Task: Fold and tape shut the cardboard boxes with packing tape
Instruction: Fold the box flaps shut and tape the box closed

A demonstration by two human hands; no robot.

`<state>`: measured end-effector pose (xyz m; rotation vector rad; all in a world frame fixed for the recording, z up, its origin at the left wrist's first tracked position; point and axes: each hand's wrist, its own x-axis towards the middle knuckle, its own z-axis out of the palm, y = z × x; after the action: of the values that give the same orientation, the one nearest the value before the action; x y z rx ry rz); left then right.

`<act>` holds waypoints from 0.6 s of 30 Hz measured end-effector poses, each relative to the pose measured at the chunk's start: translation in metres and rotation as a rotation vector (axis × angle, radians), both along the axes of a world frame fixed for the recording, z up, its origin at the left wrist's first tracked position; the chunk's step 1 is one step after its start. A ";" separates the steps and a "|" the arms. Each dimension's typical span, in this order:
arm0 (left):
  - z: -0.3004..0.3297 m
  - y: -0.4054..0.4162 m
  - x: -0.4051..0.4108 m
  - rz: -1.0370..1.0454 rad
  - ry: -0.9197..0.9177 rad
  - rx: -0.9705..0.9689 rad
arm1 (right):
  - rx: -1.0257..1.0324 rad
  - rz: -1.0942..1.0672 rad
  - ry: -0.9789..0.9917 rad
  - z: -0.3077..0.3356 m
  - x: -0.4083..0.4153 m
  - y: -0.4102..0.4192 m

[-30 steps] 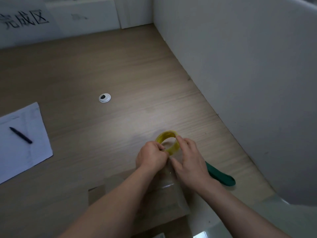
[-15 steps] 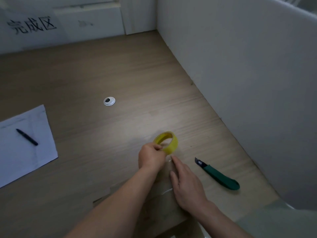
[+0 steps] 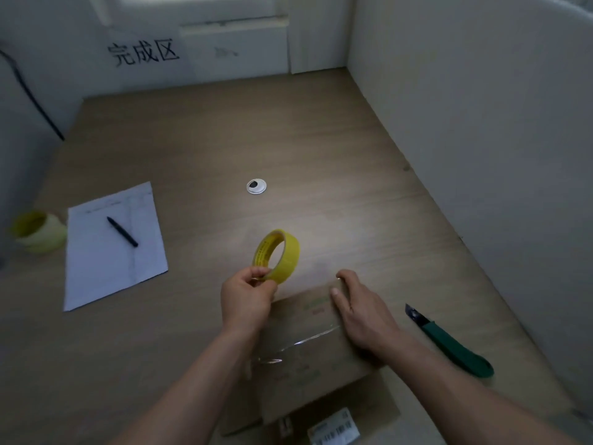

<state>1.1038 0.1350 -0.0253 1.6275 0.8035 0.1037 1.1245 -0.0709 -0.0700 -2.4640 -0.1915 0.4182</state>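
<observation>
Wooden counter [image 3: 321,139], white partitions | left hand [image 3: 247,295] now pinches yellow packing tape roll [image 3: 278,255], lifted away | right hand [image 3: 359,311], fingers straight, flattens tape onto cardboard box [image 3: 308,358] | strip looks ready for cutting.

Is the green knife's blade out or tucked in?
Out. The knife lies on the desk right of the box, and a short dark blade tip shows past its green handle.

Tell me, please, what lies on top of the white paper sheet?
A black pen lies on the white paper sheet, pointing diagonally. Faint printed lines show near its far edge. What is under the sheet is covered.
</observation>
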 end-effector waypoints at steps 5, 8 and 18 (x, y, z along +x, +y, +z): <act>0.023 0.033 -0.026 0.053 -0.072 0.055 | -0.204 0.126 -0.060 0.011 0.043 0.031; 0.034 0.046 -0.034 0.014 -0.047 0.045 | -0.250 0.104 -0.207 0.031 0.053 0.052; 0.075 0.046 -0.023 -0.559 0.008 0.199 | -0.038 0.581 -0.398 0.118 -0.004 0.078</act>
<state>1.0806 0.1807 0.0496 1.9863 0.3269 -0.2263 1.1204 0.0075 0.0484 -2.4733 -1.0853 0.1573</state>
